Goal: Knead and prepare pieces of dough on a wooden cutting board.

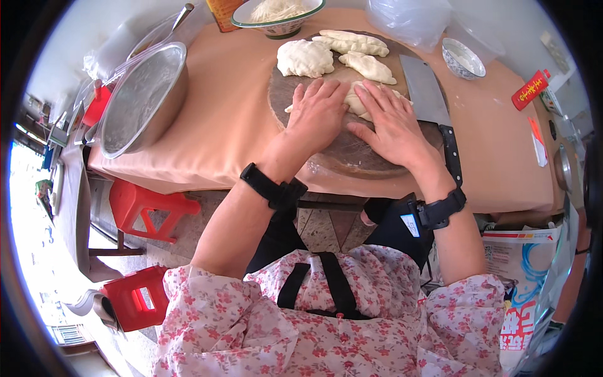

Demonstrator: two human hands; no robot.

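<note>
Both of my hands are on a long piece of pale dough (353, 105) on a round wooden board (339, 157). My left hand (314, 112) lies over its left part with fingers extended. My right hand (386, 125) rests on its right part, fingers apart, thumb toward the middle. The dough is partly hidden beneath them. Behind it sit a rounded dough lump (304, 58) and two elongated folded pieces (352, 43) (367, 67). A large cleaver (419, 88) lies along the board's right side, its black handle toward me.
A metal basin (141, 100) is at left, a bowl of pale shreds (276, 12) behind the board. A small patterned bowl (463, 60), plastic bag (405, 19) and red packet (529, 90) lie back right on the peach cloth (496, 151). Red stools (141, 207) stand below left.
</note>
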